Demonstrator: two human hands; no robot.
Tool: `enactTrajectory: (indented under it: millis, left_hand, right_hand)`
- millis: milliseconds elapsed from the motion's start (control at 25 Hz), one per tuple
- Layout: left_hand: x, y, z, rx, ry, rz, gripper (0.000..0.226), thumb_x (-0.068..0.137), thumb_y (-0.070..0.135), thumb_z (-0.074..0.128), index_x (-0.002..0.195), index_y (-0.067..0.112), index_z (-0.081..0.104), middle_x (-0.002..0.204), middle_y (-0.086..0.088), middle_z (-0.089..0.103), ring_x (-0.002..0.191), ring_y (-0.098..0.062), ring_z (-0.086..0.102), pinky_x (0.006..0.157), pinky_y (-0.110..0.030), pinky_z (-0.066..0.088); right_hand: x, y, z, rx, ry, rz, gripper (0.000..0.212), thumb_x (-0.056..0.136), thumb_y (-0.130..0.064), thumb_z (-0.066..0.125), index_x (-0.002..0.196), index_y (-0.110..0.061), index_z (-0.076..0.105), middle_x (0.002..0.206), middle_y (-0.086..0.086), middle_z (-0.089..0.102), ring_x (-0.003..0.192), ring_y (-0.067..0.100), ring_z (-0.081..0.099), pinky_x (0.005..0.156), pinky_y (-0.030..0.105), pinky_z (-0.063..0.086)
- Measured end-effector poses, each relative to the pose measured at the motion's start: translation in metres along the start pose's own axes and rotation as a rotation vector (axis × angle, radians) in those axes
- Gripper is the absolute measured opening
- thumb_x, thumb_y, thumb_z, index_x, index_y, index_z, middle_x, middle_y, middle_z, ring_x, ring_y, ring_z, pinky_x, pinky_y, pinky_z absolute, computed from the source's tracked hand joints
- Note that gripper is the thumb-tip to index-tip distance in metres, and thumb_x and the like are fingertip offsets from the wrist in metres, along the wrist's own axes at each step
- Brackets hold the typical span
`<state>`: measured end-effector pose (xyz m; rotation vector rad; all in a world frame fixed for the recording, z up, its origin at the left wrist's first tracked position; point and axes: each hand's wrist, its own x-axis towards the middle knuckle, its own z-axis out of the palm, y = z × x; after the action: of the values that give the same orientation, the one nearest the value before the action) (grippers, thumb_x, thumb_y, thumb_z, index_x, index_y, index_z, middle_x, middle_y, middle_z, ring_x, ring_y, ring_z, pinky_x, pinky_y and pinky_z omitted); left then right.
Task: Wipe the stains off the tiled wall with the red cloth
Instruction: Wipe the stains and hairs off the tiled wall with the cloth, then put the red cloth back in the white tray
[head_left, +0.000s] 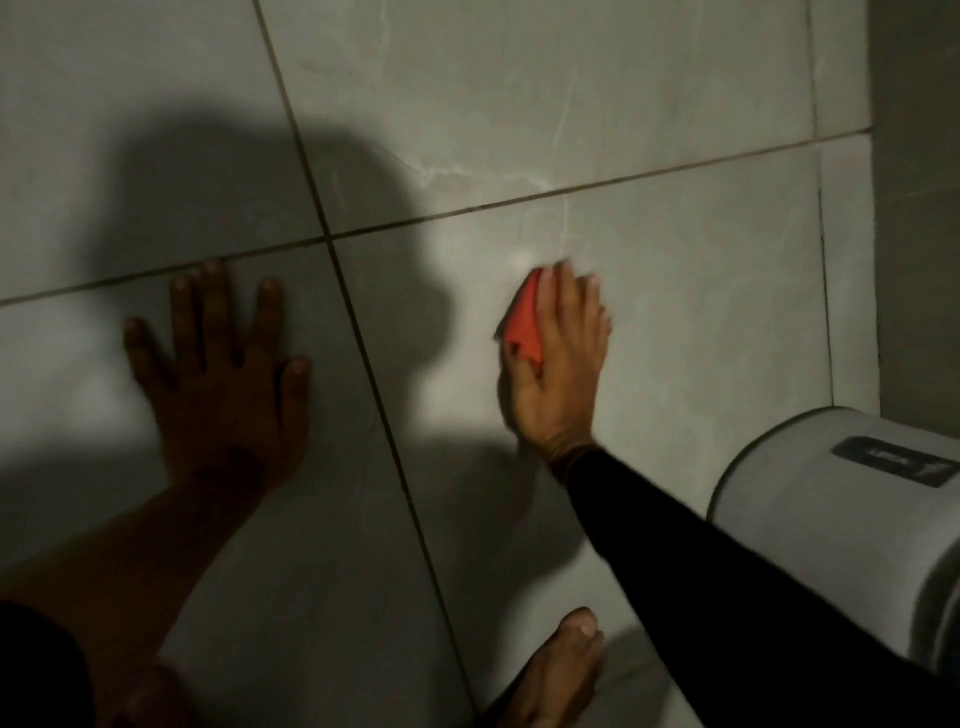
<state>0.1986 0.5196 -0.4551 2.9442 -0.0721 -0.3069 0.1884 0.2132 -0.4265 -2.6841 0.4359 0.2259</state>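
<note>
The red cloth (524, 325) is pressed flat against the tiled wall (675, 291) beneath the right hand (558, 364), on the tile just below the horizontal grout line and to the right of the slanted vertical one. Most of the cloth is covered by the palm and fingers; only a folded wedge of it is seen, protruding from the thumb side of the hand, on its left edge. The fingers of that hand are laid close together and extended over the cloth, pinning it to the tile rather than curling round it, and their tips are slightly blurred. The right forearm is covered by a black sleeve (701, 561). The left hand (223, 374) is spread open, fingers apart, and is planted bare on the neighbouring tile to the left, well apart from the cloth, within a large shadow (249, 197) cast across the wall. Pale streaks are seen on the tile above the cloth, near the grout line. A grey rounded container (841, 519) is placed at the lower right, beside the sleeved arm. A bare foot (561, 670) is visible at the bottom edge.
</note>
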Motion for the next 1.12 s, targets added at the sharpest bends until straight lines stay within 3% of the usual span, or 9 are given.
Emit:
enactTrajectory:
  millis: [200, 360, 440, 560, 640, 720, 840, 960, 1120]
  left_hand:
    - [0.003, 0.018, -0.053, 0.132, -0.266, 0.020, 0.076, 0.111, 0.048, 0.033, 0.179, 0.021, 0.011, 0.185, -0.023, 0.002, 0.171, -0.046, 0.004, 0.132, -0.069, 0.002]
    - [0.000, 0.073, -0.137, 0.256, -0.721, 0.045, 0.076, 0.109, 0.059, 0.031, 0.177, 0.025, 0.022, 0.183, -0.017, 0.023, 0.167, -0.042, 0.026, 0.137, -0.060, 0.011]
    - [-0.029, 0.131, -0.179, 0.040, -0.982, 0.035, 0.073, 0.111, 0.062, 0.033, 0.173, 0.024, 0.035, 0.179, -0.010, 0.037, 0.165, -0.033, 0.037, 0.136, -0.045, 0.022]
    - [-0.093, 0.242, -0.248, -0.539, -1.232, -0.162, 0.047, 0.112, 0.041, 0.051, 0.141, 0.011, 0.072, 0.146, -0.017, 0.071, 0.138, -0.027, 0.067, 0.119, -0.039, 0.049]
    - [-0.124, 0.310, -0.287, -0.751, -1.283, -0.223, 0.024, 0.108, 0.030, 0.062, 0.108, 0.015, 0.081, 0.103, -0.010, 0.084, 0.089, -0.014, 0.083, 0.081, -0.031, 0.066]
    - [-0.146, 0.372, -0.314, -0.756, -1.297, -0.094, 0.013, 0.105, 0.016, 0.066, 0.107, 0.016, 0.079, 0.084, 0.003, 0.085, 0.069, -0.005, 0.081, 0.062, -0.023, 0.065]
    - [-0.161, 0.464, -0.332, -0.638, -1.289, 0.108, 0.032, 0.100, 0.002, 0.066, 0.131, 0.006, 0.076, 0.110, -0.013, 0.085, 0.098, -0.026, 0.081, 0.090, -0.040, 0.068]
    - [-0.177, 0.545, -0.322, -0.452, -1.259, 0.334, 0.034, 0.095, 0.008, 0.068, 0.127, 0.005, 0.079, 0.123, -0.022, 0.081, 0.115, -0.040, 0.077, 0.106, -0.054, 0.062]
    - [-0.196, 0.609, -0.269, -0.223, -1.039, 0.528, 0.044, 0.101, 0.032, 0.064, 0.141, 0.016, 0.071, 0.136, -0.011, 0.076, 0.121, -0.031, 0.074, 0.098, -0.031, 0.054]
  right_hand:
    - [-0.141, -0.031, -0.005, 0.336, -0.331, 0.191, 0.066, 0.106, -0.043, 0.042, 0.167, -0.018, 0.031, 0.179, 0.006, 0.021, 0.167, 0.029, 0.005, 0.136, 0.056, 0.001]
    - [-0.199, -0.063, -0.082, 1.014, -0.202, 0.679, 0.024, 0.110, -0.017, 0.057, 0.129, -0.028, 0.066, 0.128, 0.004, 0.073, 0.125, 0.024, 0.066, 0.116, 0.048, 0.053]
    - [-0.219, -0.066, -0.134, 1.076, -0.124, 0.829, 0.013, 0.103, -0.038, 0.064, 0.112, -0.047, 0.068, 0.106, -0.019, 0.077, 0.104, -0.001, 0.072, 0.091, 0.018, 0.060]
    - [-0.248, -0.051, -0.231, 1.267, 0.022, 1.040, 0.021, 0.090, -0.048, 0.074, 0.110, -0.040, 0.077, 0.113, -0.003, 0.083, 0.107, 0.018, 0.079, 0.091, 0.040, 0.066]
    - [-0.264, -0.028, -0.294, 1.412, 0.196, 1.102, 0.019, 0.094, -0.034, 0.077, 0.111, -0.025, 0.081, 0.108, 0.011, 0.085, 0.100, 0.032, 0.082, 0.078, 0.044, 0.069]
    - [-0.277, 0.004, -0.348, 1.458, 0.299, 1.174, 0.025, 0.097, -0.029, 0.074, 0.119, -0.019, 0.079, 0.113, 0.016, 0.083, 0.105, 0.038, 0.080, 0.082, 0.050, 0.069]
    - [-0.293, 0.066, -0.404, 1.557, 0.458, 1.257, 0.033, 0.097, -0.012, 0.061, 0.128, -0.010, 0.073, 0.127, 0.030, 0.075, 0.116, 0.049, 0.072, 0.102, 0.066, 0.057]
    - [-0.300, 0.130, -0.432, 1.505, 0.519, 1.333, 0.036, 0.093, -0.005, 0.052, 0.123, -0.005, 0.070, 0.135, 0.033, 0.069, 0.118, 0.051, 0.068, 0.108, 0.065, 0.053]
    - [-0.291, 0.200, -0.420, 1.296, 0.490, 1.406, 0.026, 0.099, -0.007, 0.062, 0.123, -0.012, 0.071, 0.131, 0.022, 0.073, 0.106, 0.034, 0.072, 0.095, 0.047, 0.063]
